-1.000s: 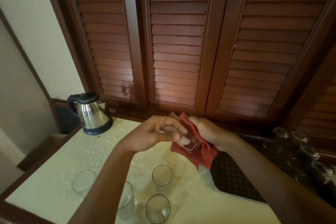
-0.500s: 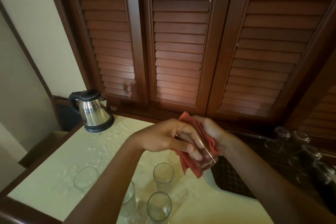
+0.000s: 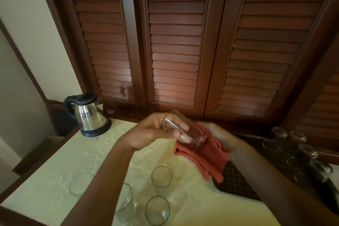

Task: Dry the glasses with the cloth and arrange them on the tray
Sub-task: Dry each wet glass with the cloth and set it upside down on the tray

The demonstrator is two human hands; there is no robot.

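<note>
The glass [image 3: 185,130] is held in the air, tilted on its side, above the pale surface [image 3: 55,176] and against the red cloth [image 3: 203,158]. To dry it well: turn the glass w/ one hand while the cloth rubs wall & rim, then push cloth inside, light grip, since wet glass likely slips. Left hand [image 3: 156,132] fingers [image 3: 178,124] are curled round the glass near its upper end. Right hand [image 3: 218,137] cups the cloth under the lower end; its fingers are mostly hidden, apparently gripping cloth. Four glasses wait below; the tray [image 3: 236,180] w/ upturned glasses lies to the right.
</note>
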